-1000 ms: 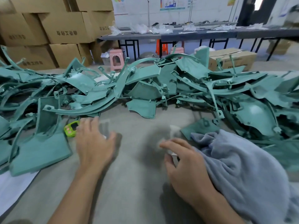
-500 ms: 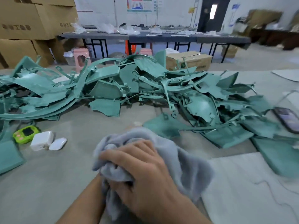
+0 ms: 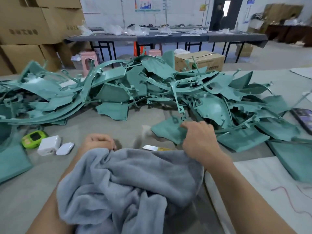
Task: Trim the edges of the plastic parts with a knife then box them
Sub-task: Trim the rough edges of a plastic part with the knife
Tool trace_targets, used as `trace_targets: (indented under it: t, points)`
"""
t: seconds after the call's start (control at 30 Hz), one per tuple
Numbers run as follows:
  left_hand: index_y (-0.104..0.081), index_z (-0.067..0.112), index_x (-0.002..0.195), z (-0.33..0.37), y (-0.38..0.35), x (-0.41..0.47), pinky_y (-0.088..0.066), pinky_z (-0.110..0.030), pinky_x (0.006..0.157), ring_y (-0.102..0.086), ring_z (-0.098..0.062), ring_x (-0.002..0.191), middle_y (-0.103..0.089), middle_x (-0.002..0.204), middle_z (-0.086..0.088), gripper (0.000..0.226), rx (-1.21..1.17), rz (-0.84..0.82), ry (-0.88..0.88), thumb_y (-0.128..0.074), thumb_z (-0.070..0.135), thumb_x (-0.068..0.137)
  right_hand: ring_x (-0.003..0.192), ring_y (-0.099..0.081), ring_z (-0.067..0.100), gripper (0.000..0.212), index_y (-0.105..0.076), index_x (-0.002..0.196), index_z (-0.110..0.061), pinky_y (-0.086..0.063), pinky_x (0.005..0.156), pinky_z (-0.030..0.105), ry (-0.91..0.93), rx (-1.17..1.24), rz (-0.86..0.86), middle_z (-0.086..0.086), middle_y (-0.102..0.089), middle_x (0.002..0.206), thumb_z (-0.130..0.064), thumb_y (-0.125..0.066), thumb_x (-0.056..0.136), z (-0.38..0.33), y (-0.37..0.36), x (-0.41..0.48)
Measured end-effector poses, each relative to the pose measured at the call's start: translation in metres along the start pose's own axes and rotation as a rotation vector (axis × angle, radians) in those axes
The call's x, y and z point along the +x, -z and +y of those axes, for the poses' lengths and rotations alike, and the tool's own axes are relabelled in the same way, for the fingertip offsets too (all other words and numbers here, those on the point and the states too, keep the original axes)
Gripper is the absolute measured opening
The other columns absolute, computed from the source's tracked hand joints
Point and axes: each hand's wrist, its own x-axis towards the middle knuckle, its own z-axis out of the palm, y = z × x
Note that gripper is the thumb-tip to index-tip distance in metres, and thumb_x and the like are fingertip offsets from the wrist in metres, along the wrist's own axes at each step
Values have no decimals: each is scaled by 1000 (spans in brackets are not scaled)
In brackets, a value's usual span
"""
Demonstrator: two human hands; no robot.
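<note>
Head view: tabletop carries a big heap of green plastic parts from 9 to 2 o'clock, dumped w/in reach for trimming. Grey towel at 6, prob. lap padding. Right hand pinches one flat part at 1; left hand fisted on towel edge. Knife blade lies btwn hands (untouched).

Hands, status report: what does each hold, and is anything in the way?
Left hand shut on grey towel. Right hand gripping teal plastic part. Knife on table, half under towel.
</note>
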Motion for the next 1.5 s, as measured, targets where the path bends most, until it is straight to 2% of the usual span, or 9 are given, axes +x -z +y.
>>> trace_targets:
  t: [0.2,0.33,0.53,0.67,0.77,0.97,1.23,1.37,1.5]
  points:
    - [-79,45,81,-7,32,0,-50,-22,71,-70,-5,81,-77,81,16,38,370,422,-60,-74,8,82,115,-63,32,51,-58,143,-22,-41,105,38,111,-5,-15,10,-71,125,-8,-51,94,5,-32,11]
    - [-75,56,93,29,20,-27,-53,-24,75,-68,8,88,-73,90,32,27,627,188,-214,-63,60,69,105,-65,32,28,-74,122,-16,-43,98,35,155,241,283,8,-77,111,-11,-61,98,2,-31,12]
    - [-70,32,88,4,-81,-35,-50,-29,74,-65,-6,79,-72,83,14,25,961,-119,-317,-55,48,76,106,-60,9,24,-73,116,-16,-39,93,14,486,410,447,-6,-74,108,-10,-62,96,-31,-14,-19]
    - [-77,26,102,-4,-69,-12,-52,-26,70,-69,-11,77,-77,83,6,20,265,197,-34,-65,14,91,89,-63,0,19,-68,114,-29,-45,77,12,510,714,460,-20,-68,95,-19,-58,101,-61,-4,-42]
    - [-60,19,136,-5,-58,-6,-60,-32,81,-70,-16,102,-67,128,-3,45,-393,53,96,-68,6,93,80,-60,-6,15,-65,114,-29,-44,69,9,558,815,558,-25,-64,91,-31,-54,104,-76,14,-47]
    - [-65,10,119,-8,-43,-6,-52,-34,93,-67,-21,104,-66,118,-11,95,-834,-172,30,-103,37,36,105,-65,0,18,-74,109,-19,-51,92,23,757,718,326,-13,-74,111,-15,-62,98,-109,10,-50]
    - [-64,10,130,-3,23,1,-45,-52,110,-60,-29,128,-69,130,-10,40,-987,54,-268,-62,19,91,108,-58,0,35,-61,128,-35,-44,92,15,201,405,251,-15,-68,120,-21,-61,96,-71,-16,-33]
    - [-76,25,113,2,58,-9,-55,-44,99,-66,-18,120,-75,119,5,34,-845,313,-427,-53,5,98,95,-61,26,15,-68,99,-24,-49,88,38,-8,99,-54,-4,-69,95,-36,-65,91,-52,-23,-22]
    - [-80,41,87,3,47,-16,-47,-11,72,-62,3,80,-71,88,19,27,195,674,-589,-73,19,72,87,-53,23,8,-56,85,-23,-47,79,40,24,52,-186,-3,-53,93,-23,-62,90,-48,-26,-18]
